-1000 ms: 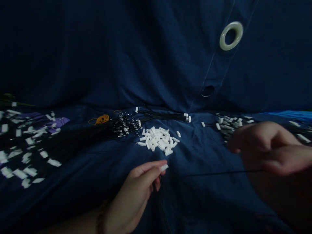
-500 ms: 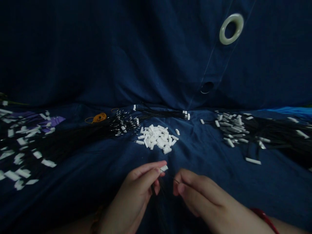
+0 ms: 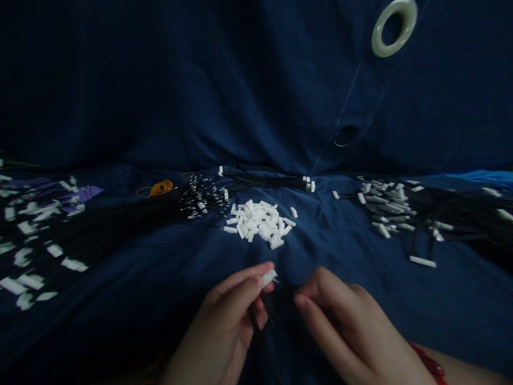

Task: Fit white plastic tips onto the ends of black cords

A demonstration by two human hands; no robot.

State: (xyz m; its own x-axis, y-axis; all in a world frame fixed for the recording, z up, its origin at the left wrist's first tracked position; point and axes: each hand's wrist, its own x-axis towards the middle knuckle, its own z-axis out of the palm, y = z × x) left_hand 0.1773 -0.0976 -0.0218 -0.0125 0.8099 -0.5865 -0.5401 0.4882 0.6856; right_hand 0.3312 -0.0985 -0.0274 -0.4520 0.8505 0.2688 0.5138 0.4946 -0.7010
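A white connector (image 3: 270,277) is pinched between thumb and forefinger of the left hand (image 3: 224,321), above the cloth (image 3: 452,310) and on the near side of the pile (image 3: 262,220). Black wires (image 3: 256,321) are hung below it, passing by the left fingers. At the right hand (image 3: 352,321), with a red band (image 3: 428,363) worn at the wrist, the grip is formed by thumb and forefinger tips pressed together, apart from the connector; whether a wire is held there cannot be told. A fine strand is faintly seen at the connector's right end. The connector could be twisted or dropped if pressure is relaxed, since it is gripped only by the fingertips. The strand could be bent if it is brushed by the right hand, and the wires could be tangled or tugged loose if caught by the left fingers. Beyond the hands, the pile is flanked by a left bundle (image 3: 132,214) and a right bundle (image 3: 465,206). The left bundle's tips (image 3: 196,195) are laid close to the pile; pieces could be dragged away if that bundle is shifted. Farther back, a short bundle (image 3: 264,183) is laid before the curtain (image 3: 240,80).
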